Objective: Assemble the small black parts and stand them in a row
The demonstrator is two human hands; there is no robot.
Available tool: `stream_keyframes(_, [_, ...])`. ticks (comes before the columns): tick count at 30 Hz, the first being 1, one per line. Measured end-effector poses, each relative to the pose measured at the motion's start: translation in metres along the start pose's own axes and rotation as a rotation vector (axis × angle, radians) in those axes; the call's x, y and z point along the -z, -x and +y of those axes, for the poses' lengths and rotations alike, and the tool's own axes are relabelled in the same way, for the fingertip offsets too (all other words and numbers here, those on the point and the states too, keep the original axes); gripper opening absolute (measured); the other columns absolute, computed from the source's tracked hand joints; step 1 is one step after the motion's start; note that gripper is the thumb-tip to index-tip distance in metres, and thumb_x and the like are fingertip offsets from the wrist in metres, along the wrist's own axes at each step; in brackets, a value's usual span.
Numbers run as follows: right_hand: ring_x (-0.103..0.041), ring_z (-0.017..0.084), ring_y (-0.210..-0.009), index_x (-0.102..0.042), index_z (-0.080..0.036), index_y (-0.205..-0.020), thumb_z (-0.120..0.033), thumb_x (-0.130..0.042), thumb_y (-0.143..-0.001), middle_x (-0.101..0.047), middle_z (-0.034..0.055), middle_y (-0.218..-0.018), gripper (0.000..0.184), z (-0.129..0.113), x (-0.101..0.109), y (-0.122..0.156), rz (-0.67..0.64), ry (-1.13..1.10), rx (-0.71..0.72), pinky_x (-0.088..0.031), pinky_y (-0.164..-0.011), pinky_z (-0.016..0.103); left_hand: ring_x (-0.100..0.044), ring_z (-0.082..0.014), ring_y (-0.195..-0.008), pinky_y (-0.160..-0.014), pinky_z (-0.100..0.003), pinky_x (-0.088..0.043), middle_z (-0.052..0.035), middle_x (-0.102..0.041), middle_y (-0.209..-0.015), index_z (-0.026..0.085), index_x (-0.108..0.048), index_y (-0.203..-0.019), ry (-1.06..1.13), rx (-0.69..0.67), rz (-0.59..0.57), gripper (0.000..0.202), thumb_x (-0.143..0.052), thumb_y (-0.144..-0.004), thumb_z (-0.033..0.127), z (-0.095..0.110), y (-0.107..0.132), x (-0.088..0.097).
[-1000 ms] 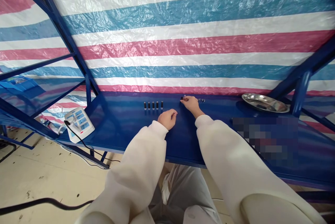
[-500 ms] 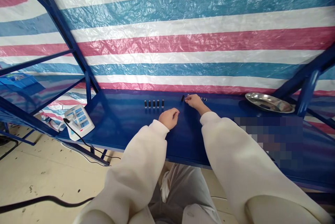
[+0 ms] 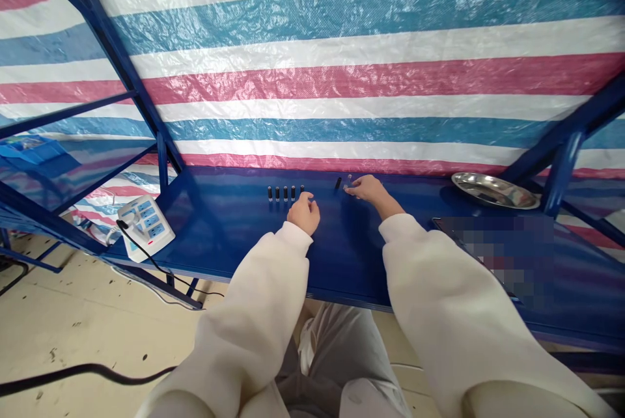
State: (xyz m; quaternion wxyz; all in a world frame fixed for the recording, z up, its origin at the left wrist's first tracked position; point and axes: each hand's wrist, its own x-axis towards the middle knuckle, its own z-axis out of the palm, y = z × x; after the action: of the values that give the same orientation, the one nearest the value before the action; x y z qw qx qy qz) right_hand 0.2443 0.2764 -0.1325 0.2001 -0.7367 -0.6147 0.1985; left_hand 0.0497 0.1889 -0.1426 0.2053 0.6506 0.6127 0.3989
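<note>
Several small black cylinders (image 3: 286,194) with silvery ends stand upright in a row on the blue table (image 3: 234,236). My left hand (image 3: 303,213) is beside the right end of this row, its fingers half curled and apart, with nothing visible in them. The rightmost cylinder (image 3: 302,188) shows just above those fingertips. My right hand (image 3: 367,188) pinches a small shiny piece (image 3: 346,188) at its fingertips, low over the table. Close to it are a tilted or lying black cylinder (image 3: 338,183) and another small shiny piece (image 3: 349,178).
A white power strip (image 3: 152,239) with a black plug and cable lies at the left end. An oval metal tray (image 3: 493,191) is at the back right, behind a blurred-out dark flat object (image 3: 498,262). Blue frame posts and a striped plastic sheet (image 3: 342,79) enclose the table.
My left hand has moved left and slightly up to the row's right end, and its fingers have loosened. My right hand stays nearly in place. The view has shifted slightly.
</note>
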Motion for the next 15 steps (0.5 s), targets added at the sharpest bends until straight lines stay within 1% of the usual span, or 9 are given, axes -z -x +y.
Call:
stream_keyframes(2, [-0.063,0.018,-0.061,-0.07,-0.013,-0.068,-0.024,-0.066,-0.068,-0.067,0.008,-0.063,0.012,-0.008,0.004,0.01,-0.028,0.046,0.046,-0.046,-0.063,0.026,-0.059,-0.0142,-0.064,-0.066,-0.027,-0.046,-0.001,-0.062,-0.068,0.019,-0.053,-0.087,0.139,0.063,0.069,0.008,-0.048,-0.081,0.02,-0.001,-0.003,0.0])
stream_keyframes(3, [-0.063,0.017,-0.061,-0.07,-0.013,-0.068,-0.024,-0.064,-0.069,-0.068,0.0078,-0.065,0.013,-0.014,0.003,0.016,-0.056,0.048,0.079,-0.046,-0.063,0.025,-0.056,-0.0121,-0.057,-0.061,-0.025,-0.045,0.0009,-0.06,-0.063,0.019,-0.052,-0.082,0.238,0.098,0.1,0.006,-0.047,-0.082,0.022,0.0,-0.004,0.001])
stream_keyframes(4, [-0.063,0.017,-0.061,-0.07,-0.013,-0.069,-0.025,-0.063,-0.071,-0.069,0.0072,-0.066,0.014,-0.02,0.0,0.021,-0.097,0.04,0.131,-0.045,-0.063,0.024,-0.053,-0.0101,-0.049,-0.054,-0.022,-0.043,0.0029,-0.057,-0.057,0.019,-0.05,-0.078,0.348,0.134,0.13,0.009,-0.046,-0.083,0.025,0.0,-0.005,0.002])
stream_keyframes(6, [-0.064,0.016,-0.065,-0.071,-0.013,-0.076,-0.028,-0.063,-0.071,-0.069,0.0066,-0.07,0.018,-0.036,-0.01,0.032,-0.163,0.03,0.247,-0.045,-0.063,0.023,-0.044,-0.0071,-0.037,-0.043,-0.019,-0.037,0.006,-0.051,-0.05,0.018,-0.046,-0.073,0.562,0.19,0.192,0.015,-0.043,-0.085,0.028,0.002,-0.007,0.005])
stream_keyframes(9, [-0.064,0.017,-0.077,-0.069,-0.011,-0.094,-0.029,-0.066,-0.069,-0.07,0.0083,-0.087,0.031,-0.058,-0.033,0.042,-0.154,-0.016,0.341,-0.045,-0.068,0.021,-0.036,-0.0053,-0.029,-0.036,-0.018,-0.029,0.0081,-0.046,-0.045,0.018,-0.043,-0.071,0.785,0.193,0.288,0.019,-0.042,-0.085,0.031,0.004,-0.009,0.01])
stream_keyframes(10, [-0.063,0.017,-0.079,-0.068,-0.011,-0.098,-0.03,-0.066,-0.069,-0.07,0.0082,-0.088,0.035,-0.064,-0.04,0.043,-0.158,-0.027,0.352,-0.044,-0.068,0.02,-0.036,-0.0051,-0.028,-0.035,-0.018,-0.027,0.0084,-0.045,-0.044,0.018,-0.043,-0.071,0.832,0.18,0.309,0.019,-0.042,-0.084,0.032,0.004,-0.01,0.011])
stream_keyframes(12, [-0.063,0.016,-0.08,-0.066,-0.011,-0.101,-0.029,-0.065,-0.07,-0.07,0.0076,-0.088,0.036,-0.074,-0.052,0.044,-0.156,-0.028,0.345,-0.043,-0.068,0.021,-0.035,-0.0047,-0.027,-0.033,-0.018,-0.026,0.0086,-0.045,-0.043,0.018,-0.042,-0.071,0.9,0.159,0.332,0.021,-0.044,-0.084,0.035,0.003,-0.011,0.012])
stream_keyframes(15, [-0.061,0.016,-0.078,-0.067,-0.013,-0.096,-0.026,-0.065,-0.068,-0.069,0.0061,-0.088,0.03,-0.082,-0.065,0.042,-0.142,-0.005,0.316,-0.041,-0.064,0.021,-0.034,-0.0041,-0.027,-0.032,-0.017,-0.024,0.0088,-0.045,-0.042,0.018,-0.042,-0.071,0.955,0.159,0.345,0.026,-0.046,-0.082,0.041,0.0,-0.012,0.011])
